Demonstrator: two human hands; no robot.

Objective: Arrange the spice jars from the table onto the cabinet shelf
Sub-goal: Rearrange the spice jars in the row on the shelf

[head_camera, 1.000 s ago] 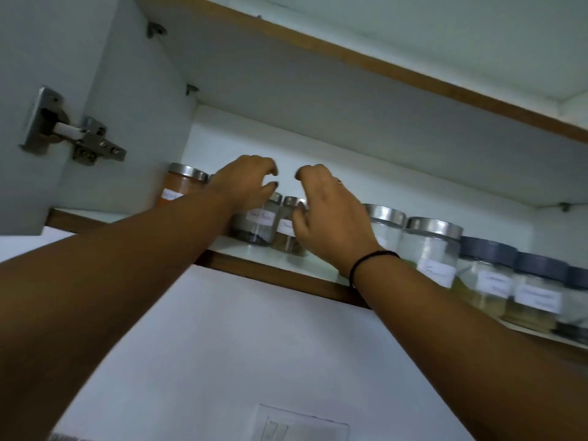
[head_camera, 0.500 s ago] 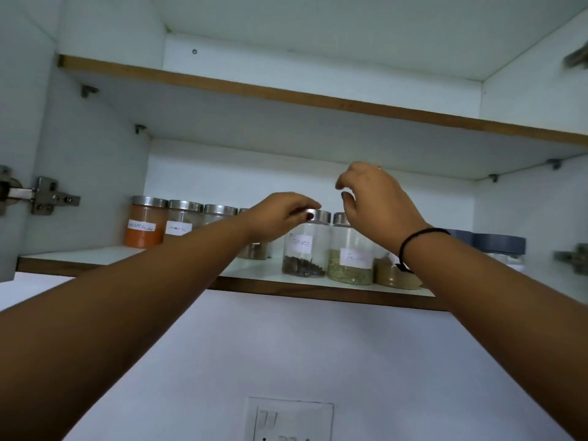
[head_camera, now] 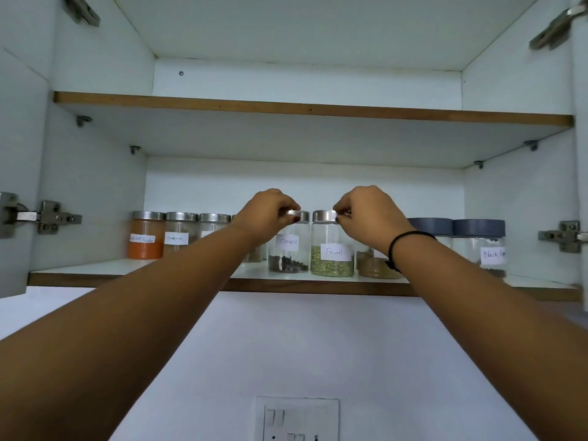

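Steel lids in both grips. Pinching the round steel lid of the clear glass jar labelled Cloves with left hand, fingers curled round the rim. Same on the clear glass jar labelled Fennel with right hand, black wristband on that wrist. Both jars upright on the white lower cabinet shelf with brown edge, near the front, just beside each other; can't tell if touching.

Looks like final positioning, so:
- Slide, don't lift. Lids may be loose; no way to confirm from here.
- Keep bases flat on the board, push straight back.
- Keep labels facing out.
- Line up with the steel-lidded jar of orange powder and its neighbours at left, and the dark-blue-lidded clear jars at right.
- Mind the jar of brown powder half hidden behind the right wrist; easy to clip on the way out.
- Let go one hand at a time.

Versus half a second back: right hand down from above the jar, now closed on the Fennel lid. Left already at the Cloves lid then, same now. Both jars seemingly in the same spots.
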